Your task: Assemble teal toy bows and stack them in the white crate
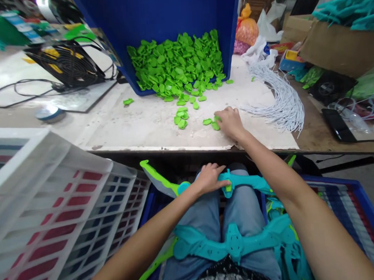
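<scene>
My left hand (210,177) grips a teal plastic frame (249,180) across my knees, its thumb beside a small green insert (228,187) at the frame's middle joint. The frame has a green-edged arm (159,177) sticking out to the left. On the table, my right hand (229,121) has its fingers curled down on a small green plastic piece (217,118); the fingertips are partly hidden. More green pieces (207,122) lie right beside it. A second teal frame (206,244) with a green arm rests across my lap.
A tilted blue bin (179,13) spills a heap of green pieces (176,66) onto the table. White cords (286,100) lie at the right, a fan (65,65) at the left. A white crate (73,197) stands left of my legs. More teal parts (291,256) fill a blue crate (365,205) at right.
</scene>
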Motion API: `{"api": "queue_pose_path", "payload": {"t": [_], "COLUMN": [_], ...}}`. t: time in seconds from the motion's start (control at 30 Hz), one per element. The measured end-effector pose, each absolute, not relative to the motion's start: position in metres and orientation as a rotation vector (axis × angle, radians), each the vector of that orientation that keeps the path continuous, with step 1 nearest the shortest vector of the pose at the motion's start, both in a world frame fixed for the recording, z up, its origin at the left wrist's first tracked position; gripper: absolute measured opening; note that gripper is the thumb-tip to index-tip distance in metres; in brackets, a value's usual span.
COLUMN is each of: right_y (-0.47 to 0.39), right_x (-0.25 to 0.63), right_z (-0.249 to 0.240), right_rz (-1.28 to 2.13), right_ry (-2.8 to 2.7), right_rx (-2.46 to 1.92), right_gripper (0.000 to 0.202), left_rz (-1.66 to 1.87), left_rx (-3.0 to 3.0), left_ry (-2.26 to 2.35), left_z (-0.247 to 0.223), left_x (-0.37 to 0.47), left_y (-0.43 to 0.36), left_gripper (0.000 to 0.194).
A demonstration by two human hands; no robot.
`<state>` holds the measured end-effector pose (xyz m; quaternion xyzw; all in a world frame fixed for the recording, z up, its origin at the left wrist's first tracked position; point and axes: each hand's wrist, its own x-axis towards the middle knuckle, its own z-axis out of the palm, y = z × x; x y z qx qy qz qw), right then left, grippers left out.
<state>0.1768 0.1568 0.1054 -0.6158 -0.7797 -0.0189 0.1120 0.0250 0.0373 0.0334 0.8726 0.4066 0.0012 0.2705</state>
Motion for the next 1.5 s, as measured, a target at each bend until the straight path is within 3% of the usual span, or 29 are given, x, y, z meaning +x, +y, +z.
{"api": "queue_pose_path", "payload": {"t": [0.07, 0.13, 0.23, 0.43, 0.63, 0.77, 0.97, 1.17, 1.5], "right_y": [0.137, 0.111, 0.075, 0.049, 0.053, 0.035, -0.071, -0.164, -0.171], "right_x": [0.187, 0.202, 0.229, 0.263, 0.274, 0.273, 0.246, 0.214, 0.195], "right_z": [0.108, 0.106, 0.095, 0.076, 0.082, 0.087, 0.073, 0.022, -0.002], "right_rz": [-0.123, -0.183, -0.252, -0.293, -0.179, -0.080, 0.159, 0.178, 0.095], "right_ry": [-2.183, -2.114, -2.118, -2.262, -2.486, -2.346, -2.245, -2.281, -2.167], "right_rx": [-1.760, -1.746, -1.890, -1.861, -1.771, -1.684, -1.374, -1.341, -1.447], "right_gripper": [0.034, 0.035, 0.030, 0.036, 0.039, 0.032, 0.029, 0.029, 0.028], "left_rz": [0.174, 0.275, 0.107, -0.226, -0.388, -0.461, -0.181, -0.077, -0.148], "left_rx": [2.372, 2.348, 2.260, 2.236, 2.262, 2.174, 2.099, 1.941, 1.872], "left_ry": [1.165, 1.139, 0.935, 0.940, 0.888, 0.879, 0.730, 0.658, 0.661], "left_z": [0.039, 0.045, 0.045, 0.022, 0.033, 0.048, 0.045, 0.023, 0.023], "left_x": [0.021, 0.014, 0.001, -0.007, 0.002, 0.012, 0.022, 0.023, 0.025], "left_y": [0.019, -0.013, -0.079, -0.164, -0.136, -0.101, -0.046, -0.018, -0.017], "left_gripper": [0.061, 0.043, 0.030, 0.061, 0.090, 0.076, 0.033, 0.036, 0.043]}}
